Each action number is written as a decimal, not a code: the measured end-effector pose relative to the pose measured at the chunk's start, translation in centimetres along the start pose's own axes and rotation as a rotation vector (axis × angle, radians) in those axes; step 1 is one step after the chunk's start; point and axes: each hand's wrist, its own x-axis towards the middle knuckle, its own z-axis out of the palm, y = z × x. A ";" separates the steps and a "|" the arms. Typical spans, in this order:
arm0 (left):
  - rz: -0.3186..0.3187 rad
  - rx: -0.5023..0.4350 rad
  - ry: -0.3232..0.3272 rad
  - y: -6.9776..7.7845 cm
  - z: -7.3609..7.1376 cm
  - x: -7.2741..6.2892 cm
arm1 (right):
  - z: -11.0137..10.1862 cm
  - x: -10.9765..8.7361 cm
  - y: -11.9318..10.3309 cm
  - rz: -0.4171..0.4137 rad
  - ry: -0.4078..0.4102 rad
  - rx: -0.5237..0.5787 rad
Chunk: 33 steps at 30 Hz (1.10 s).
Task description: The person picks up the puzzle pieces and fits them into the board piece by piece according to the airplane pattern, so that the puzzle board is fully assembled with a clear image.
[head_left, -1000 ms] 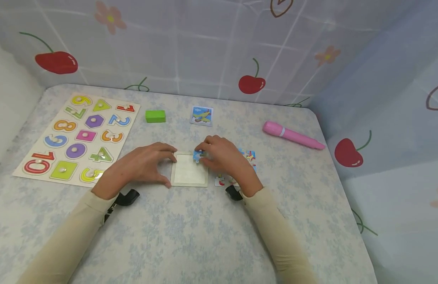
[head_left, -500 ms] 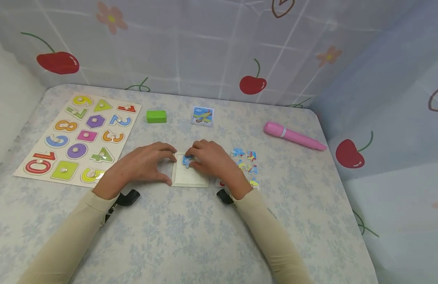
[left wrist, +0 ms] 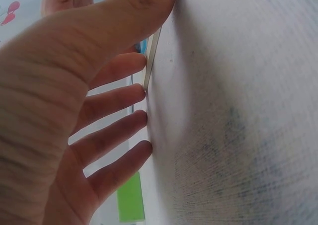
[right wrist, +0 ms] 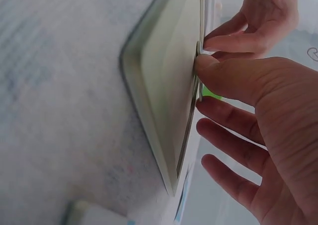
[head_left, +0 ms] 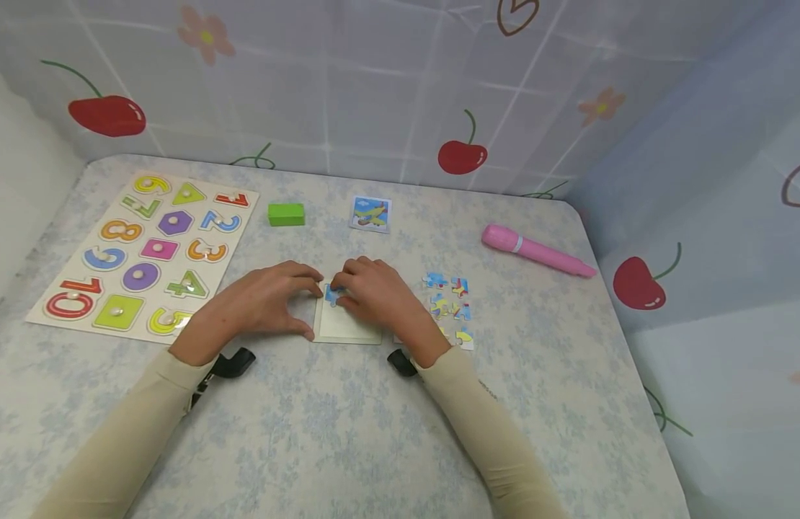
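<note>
In the head view, a small cream puzzle tray (head_left: 348,340) with a raised rim lies on the table between both hands. My right hand (head_left: 380,294) pinches a blue jigsaw piece (head_left: 331,295) between thumb and fingers over the tray's far left corner; in the right wrist view the piece is seen edge-on, close to the tray. My left hand (head_left: 265,295) touches the tray's left edge, its thumb near the front corner and forefinger at the back one. Its fingers (left wrist: 114,98) look fairly straight in the left wrist view. Several loose jigsaw pieces (head_left: 461,310) lie to the right, partly behind my right wrist.
A board of number and shape pegs (head_left: 140,275) lies at the left. Behind the tray are a green block (head_left: 286,214) and an airplane picture card (head_left: 370,214). A pink pen-shaped object (head_left: 536,251) lies at the back right. A printed curtain (head_left: 374,86) borders the table.
My right hand has moved left with the blue jigsaw piece, from the tray's far right corner to its far left corner. More loose pieces show behind it. My left hand has stayed put.
</note>
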 end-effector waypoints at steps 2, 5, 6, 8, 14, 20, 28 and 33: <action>0.001 0.002 0.000 0.0 0.0 0.0 | 0.1 0.0 -0.1 -0.007 0.010 0.006; 0.003 0.005 0.001 0.0 0.0 0.0 | 0.2 0.1 -0.1 -0.015 0.023 0.005; 0.003 0.006 0.001 0.0 0.0 0.0 | 0.3 0.1 -0.1 -0.016 0.027 0.003; 0.004 0.010 0.003 0.0 0.0 0.0 | 0.4 0.1 -0.1 -0.016 0.029 0.001; 0.008 0.015 0.004 -0.2 0.1 0.0 | 0.3 0.1 0.0 -0.007 0.013 0.025; 0.018 0.024 0.009 -0.1 0.1 -0.1 | -0.1 -0.2 0.4 -0.020 -0.023 0.062; 0.007 0.052 0.015 0.2 0.4 -0.1 | -1.0 -1.6 1.9 0.057 -0.027 0.099; 0.001 0.055 0.014 0.2 0.4 0.0 | -1.9 -3.0 3.2 0.118 0.002 0.108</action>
